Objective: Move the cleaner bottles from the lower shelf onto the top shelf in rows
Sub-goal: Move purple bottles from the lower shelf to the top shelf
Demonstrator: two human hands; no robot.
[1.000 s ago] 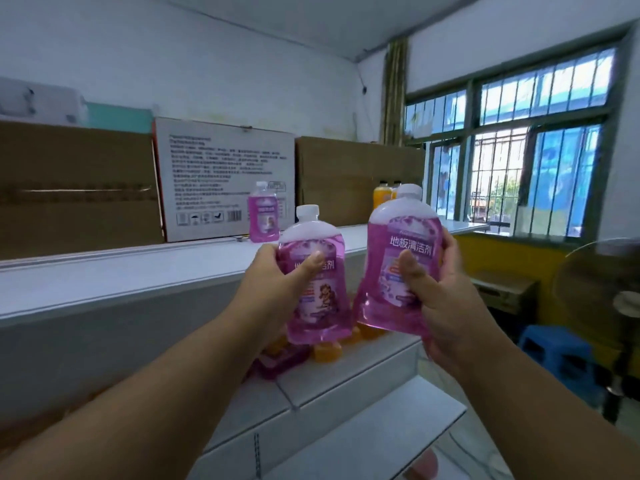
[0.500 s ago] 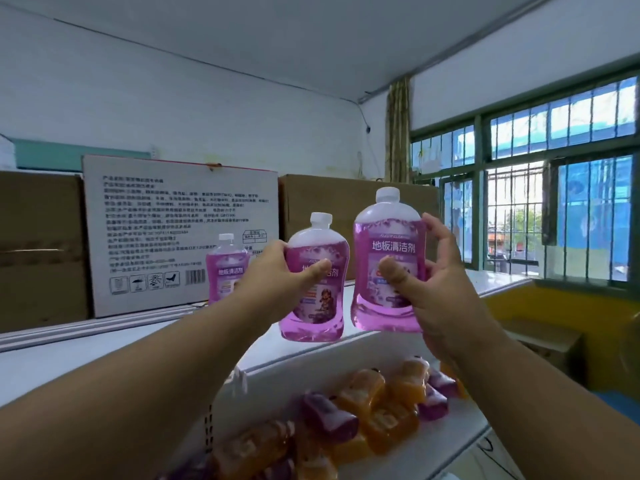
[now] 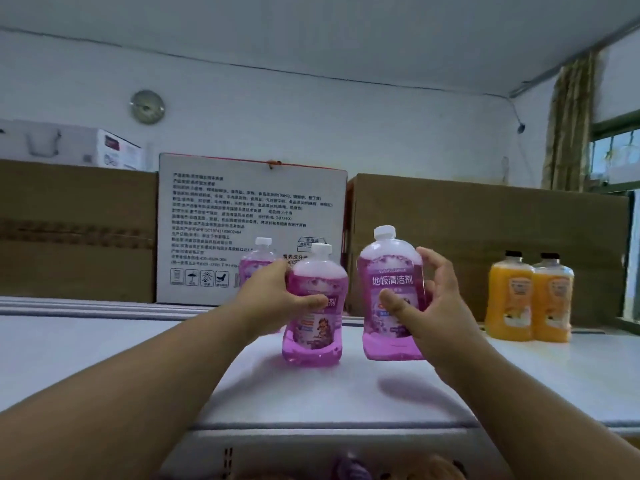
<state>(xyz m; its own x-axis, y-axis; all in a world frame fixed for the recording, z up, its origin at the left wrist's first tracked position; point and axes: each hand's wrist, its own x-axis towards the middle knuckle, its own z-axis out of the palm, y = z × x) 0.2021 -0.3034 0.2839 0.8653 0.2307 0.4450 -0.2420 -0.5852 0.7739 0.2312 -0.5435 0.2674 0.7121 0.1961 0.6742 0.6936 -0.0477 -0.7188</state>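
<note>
Head view: left hand (image 3: 277, 299) grips one purple bottle (image 3: 315, 317), right hand (image 3: 429, 306) grips another (image 3: 389, 289) over the top shelf (image 3: 104, 358).

Both forearms are bare up to the frame's edge, no sleeve showing. The left hand (image 3: 277, 299) and right hand (image 3: 440, 317) carry no glove, ring, watch or bracelet.

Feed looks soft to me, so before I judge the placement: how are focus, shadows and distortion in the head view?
Head view: right-hand bottle label is readable; the purple bottle behind the left hand is blurred. Soft shadow on the top shelf under the right-hand bottle. Wide-angle bends the ceiling line.
</note>
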